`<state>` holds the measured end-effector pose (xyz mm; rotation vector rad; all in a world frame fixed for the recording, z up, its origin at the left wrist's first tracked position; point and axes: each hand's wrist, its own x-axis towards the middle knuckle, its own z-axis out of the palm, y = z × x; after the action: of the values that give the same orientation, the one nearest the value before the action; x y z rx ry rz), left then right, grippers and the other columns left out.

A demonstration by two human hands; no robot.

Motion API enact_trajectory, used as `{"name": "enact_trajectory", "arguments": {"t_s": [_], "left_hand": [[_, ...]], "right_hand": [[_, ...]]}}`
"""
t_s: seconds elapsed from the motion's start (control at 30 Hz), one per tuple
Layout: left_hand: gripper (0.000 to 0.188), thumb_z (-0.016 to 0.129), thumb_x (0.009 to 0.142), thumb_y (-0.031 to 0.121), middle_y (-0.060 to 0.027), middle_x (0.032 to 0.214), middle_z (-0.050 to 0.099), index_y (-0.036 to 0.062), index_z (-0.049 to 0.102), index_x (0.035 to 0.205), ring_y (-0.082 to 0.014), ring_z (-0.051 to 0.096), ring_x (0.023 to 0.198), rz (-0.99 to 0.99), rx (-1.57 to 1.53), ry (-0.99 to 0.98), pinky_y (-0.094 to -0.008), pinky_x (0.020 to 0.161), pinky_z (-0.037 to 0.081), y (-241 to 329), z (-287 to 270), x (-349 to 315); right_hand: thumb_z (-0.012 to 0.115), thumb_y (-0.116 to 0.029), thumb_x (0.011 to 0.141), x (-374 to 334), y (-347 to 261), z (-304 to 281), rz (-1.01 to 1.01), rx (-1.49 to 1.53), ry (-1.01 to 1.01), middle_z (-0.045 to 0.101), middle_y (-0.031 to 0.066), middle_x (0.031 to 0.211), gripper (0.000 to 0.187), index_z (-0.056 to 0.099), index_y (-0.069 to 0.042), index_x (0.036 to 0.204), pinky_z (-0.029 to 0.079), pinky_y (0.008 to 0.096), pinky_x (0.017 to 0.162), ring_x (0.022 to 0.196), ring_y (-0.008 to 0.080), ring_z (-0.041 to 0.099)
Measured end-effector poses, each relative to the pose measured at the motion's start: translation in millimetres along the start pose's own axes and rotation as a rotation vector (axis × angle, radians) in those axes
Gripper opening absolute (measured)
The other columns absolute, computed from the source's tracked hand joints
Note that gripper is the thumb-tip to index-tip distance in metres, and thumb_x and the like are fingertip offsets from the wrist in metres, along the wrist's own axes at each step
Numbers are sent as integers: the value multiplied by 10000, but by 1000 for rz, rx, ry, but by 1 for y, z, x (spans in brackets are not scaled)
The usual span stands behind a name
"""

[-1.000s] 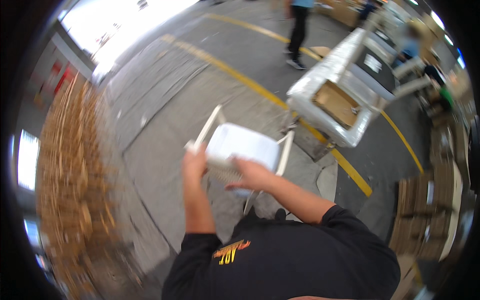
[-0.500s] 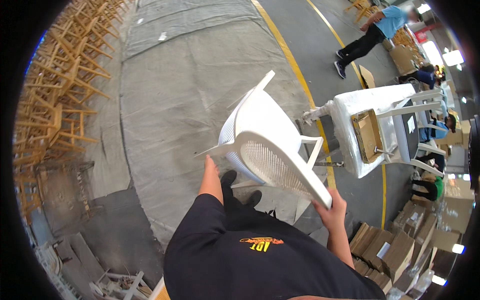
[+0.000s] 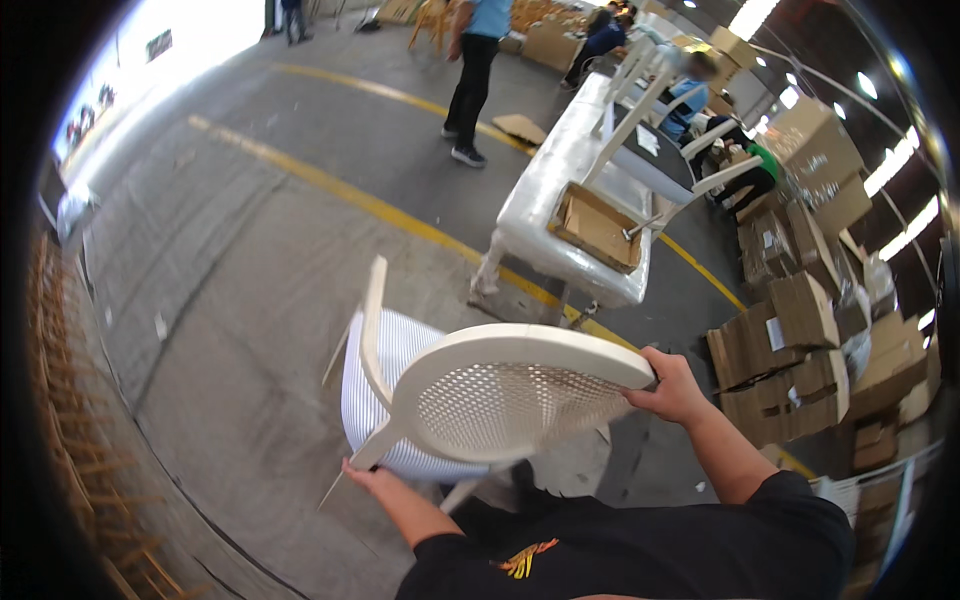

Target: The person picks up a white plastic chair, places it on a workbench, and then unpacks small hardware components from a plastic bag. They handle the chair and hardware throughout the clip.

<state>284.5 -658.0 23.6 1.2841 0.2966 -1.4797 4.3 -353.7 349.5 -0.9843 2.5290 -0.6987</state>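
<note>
I hold a white chair (image 3: pixel 470 390) off the floor, tipped on its side, with its perforated cane-like seat facing me. My right hand (image 3: pixel 672 388) grips the rim of the round seat at its right end. My left hand (image 3: pixel 368 478) holds the chair from below, near where the legs meet the frame. The slatted white back (image 3: pixel 385 360) sits behind the seat, and one leg (image 3: pixel 373 325) points up and away.
A long white-wrapped table (image 3: pixel 560 200) stands ahead with an open cardboard box (image 3: pixel 597 227) and another white chair (image 3: pixel 650 150) on it. A person (image 3: pixel 473 70) walks beyond it; others sit farther back. Stacked cardboard boxes (image 3: pixel 790 340) fill the right. Wooden chair frames (image 3: pixel 70 440) pile up on the left.
The view has swung from the wooden stacks toward the table and boxes. The chair has turned in my hands, its seat now facing me and lying flatter.
</note>
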Motion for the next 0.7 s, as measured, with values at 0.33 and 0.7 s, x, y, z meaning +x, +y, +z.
{"name": "enact_trajectory", "arguments": {"t_s": [0.33, 0.7], "left_hand": [[507, 665, 870, 363, -185, 1074, 617, -34, 574, 1172, -254, 651, 848, 544, 415, -428, -362, 654, 541, 63, 150, -178], [669, 681, 918, 407, -198, 1205, 573, -67, 488, 1349, -303, 644, 1005, 999, 371, -1137, -383, 754, 586, -67, 182, -626]], "right_hand": [[750, -331, 830, -63, 200, 13, 356, 802, 463, 723, 107, 906, 428, 703, 38, 1043, 529, 322, 758, 816, 168, 668], [488, -572, 1012, -73, 377, 4, 436, 1572, 448, 614, 138, 1319, 646, 564, -37, 1367, 459, 465, 1023, 1239, 249, 555]]}}
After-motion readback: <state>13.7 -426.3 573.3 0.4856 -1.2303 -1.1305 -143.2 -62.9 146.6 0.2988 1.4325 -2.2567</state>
